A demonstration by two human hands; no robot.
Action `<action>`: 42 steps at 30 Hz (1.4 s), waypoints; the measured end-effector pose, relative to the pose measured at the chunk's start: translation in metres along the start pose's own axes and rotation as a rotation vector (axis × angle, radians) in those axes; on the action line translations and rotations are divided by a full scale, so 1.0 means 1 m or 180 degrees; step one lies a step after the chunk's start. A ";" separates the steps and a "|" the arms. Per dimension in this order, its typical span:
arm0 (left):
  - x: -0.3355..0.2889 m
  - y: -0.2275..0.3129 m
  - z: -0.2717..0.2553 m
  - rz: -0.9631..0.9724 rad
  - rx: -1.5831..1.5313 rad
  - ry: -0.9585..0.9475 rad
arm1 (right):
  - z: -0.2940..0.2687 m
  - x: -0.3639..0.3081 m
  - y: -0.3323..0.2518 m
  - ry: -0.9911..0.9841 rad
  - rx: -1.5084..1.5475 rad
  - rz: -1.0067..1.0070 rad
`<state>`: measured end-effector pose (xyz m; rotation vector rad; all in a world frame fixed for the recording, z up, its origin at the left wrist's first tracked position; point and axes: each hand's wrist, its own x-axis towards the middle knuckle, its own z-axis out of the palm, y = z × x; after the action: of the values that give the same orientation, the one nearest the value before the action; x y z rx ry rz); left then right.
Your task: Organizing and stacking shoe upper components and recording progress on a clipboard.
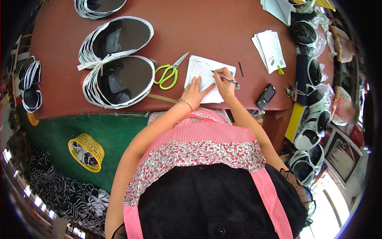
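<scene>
My right hand is closed round a pen, its tip near the upper part of a printed paper sheet on the table. Flat on the lower left of that sheet rests my left hand, fingers spread. Left of the paper lie scissors with lime green handles, blades parted slightly and pointing up and right. Farther left are two tied stacks of shoe uppers, black inside with white edges. Just right of the paper is a thin dark strip.
A handheld keypad device lies by the reddish table's near right edge, below fanned paper cards with a yellow-green clip. Bundled shoe parts line the right side. On the green floor stands a yellow basket. People are at far right.
</scene>
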<state>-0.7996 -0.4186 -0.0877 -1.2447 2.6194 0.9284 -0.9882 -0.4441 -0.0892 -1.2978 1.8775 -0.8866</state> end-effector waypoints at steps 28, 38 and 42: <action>0.004 -0.006 -0.003 0.0025 -0.0029 0.0192 | 0.021 0.016 -0.023 -0.0588 0.0007 -0.0142; 0.007 -0.003 -0.004 0.0051 -0.0015 0.0035 | 0.016 0.019 -0.019 -0.0529 -0.0277 -0.0479; 0.003 -0.003 -0.016 0.0068 -0.0246 -0.0124 | 0.009 0.021 -0.025 -0.0251 -0.0832 -0.0928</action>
<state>-0.7971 -0.4311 -0.0774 -1.2049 2.5951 1.0560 -0.9744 -0.4725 -0.0769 -1.7738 1.8149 -0.7357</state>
